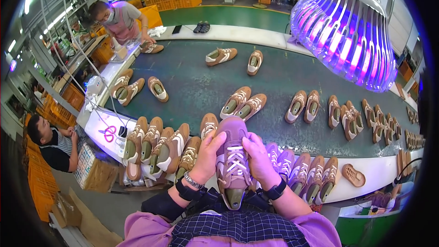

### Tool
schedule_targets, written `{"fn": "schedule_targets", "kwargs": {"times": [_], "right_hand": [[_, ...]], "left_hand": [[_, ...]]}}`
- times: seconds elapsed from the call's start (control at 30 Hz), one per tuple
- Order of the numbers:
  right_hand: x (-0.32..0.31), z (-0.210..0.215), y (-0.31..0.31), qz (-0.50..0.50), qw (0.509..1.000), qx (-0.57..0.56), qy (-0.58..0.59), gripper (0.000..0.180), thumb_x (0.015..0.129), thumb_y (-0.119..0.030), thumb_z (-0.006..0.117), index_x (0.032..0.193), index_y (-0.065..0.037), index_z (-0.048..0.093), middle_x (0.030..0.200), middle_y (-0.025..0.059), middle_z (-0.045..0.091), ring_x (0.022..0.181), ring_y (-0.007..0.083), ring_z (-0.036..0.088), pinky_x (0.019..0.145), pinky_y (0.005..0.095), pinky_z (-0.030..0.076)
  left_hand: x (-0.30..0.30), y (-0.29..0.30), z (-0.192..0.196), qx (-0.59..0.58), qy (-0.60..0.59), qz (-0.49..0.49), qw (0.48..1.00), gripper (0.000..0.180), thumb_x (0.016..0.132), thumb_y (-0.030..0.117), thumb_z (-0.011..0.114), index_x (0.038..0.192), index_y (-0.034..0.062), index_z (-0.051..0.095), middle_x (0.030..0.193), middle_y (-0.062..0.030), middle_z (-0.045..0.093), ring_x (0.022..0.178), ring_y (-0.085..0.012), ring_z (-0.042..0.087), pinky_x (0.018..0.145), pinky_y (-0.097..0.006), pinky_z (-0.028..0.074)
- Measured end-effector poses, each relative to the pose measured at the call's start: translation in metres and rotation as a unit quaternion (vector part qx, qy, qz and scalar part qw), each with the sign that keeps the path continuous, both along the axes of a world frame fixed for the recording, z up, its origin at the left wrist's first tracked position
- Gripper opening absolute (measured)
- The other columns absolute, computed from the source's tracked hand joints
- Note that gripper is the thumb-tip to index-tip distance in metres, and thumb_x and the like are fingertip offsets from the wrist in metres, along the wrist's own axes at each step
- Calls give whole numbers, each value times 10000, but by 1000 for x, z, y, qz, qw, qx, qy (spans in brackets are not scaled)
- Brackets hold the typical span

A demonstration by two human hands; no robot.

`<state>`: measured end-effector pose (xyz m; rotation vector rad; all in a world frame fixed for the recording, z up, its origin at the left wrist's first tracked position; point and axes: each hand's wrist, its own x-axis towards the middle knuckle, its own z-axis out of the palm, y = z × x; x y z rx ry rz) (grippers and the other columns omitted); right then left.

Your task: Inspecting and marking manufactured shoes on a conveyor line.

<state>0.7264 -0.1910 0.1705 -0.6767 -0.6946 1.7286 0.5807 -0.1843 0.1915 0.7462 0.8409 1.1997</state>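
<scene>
Between my two hands is a brown sneaker (235, 160) with white laces, its toe pointing away from me. A green shoe last (234, 196) fills its heel opening. My left hand (205, 159) grips the left side near the toe, thumb on the upper. On the opposite side my right hand (259, 158) holds it the same way, thumb near the front of the laces. The undersides of both hands' fingers are hidden by the shoe. Just beyond it, a pair of brown sneakers (244, 104) sits on the dark green conveyor belt (196, 87).
Sneakers stand in rows along the near white ledge (361, 192), beside a loose tan sole (353, 175). A purple-glowing lamp (345, 32) hangs at upper right. Red-handled scissors (109, 133) lie at left. One co-worker (116, 20) handles a shoe at far left; another person (57, 144) sits nearer.
</scene>
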Motion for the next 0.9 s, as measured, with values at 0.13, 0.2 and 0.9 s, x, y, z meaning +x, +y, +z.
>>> {"fn": "schedule_targets", "kwargs": {"times": [0.13, 0.2, 0.9], "right_hand": [[2, -2, -4, 12, 999, 19, -48, 324, 939, -296, 537, 1121, -30, 499, 1009, 30, 556, 926, 81, 523, 801, 237, 435], [-2, -9, -7, 2, 998, 11, -67, 333, 947, -305, 526, 1124, -23, 502, 1009, 30, 554, 916, 80, 518, 797, 237, 434], [-9, -2, -12, -61, 990, 1, -130, 355, 889, -290, 624, 1055, -6, 489, 946, 45, 541, 840, 80, 517, 720, 233, 447]], "left_hand": [[-2, -2, 2, 22, 24, -10, 999, 361, 847, 164, 628, 1157, 13, 520, 1050, -66, 592, 938, -131, 572, 826, -283, 476], [2, -5, 0, 3, -7, 5, 1000, 381, 843, 136, 629, 1179, 10, 500, 1070, -71, 585, 945, -138, 572, 839, -286, 476], [4, -15, -8, 15, -16, -14, 1000, 422, 854, 104, 562, 1255, 33, 452, 1155, -76, 563, 1052, -164, 548, 937, -314, 434]]}}
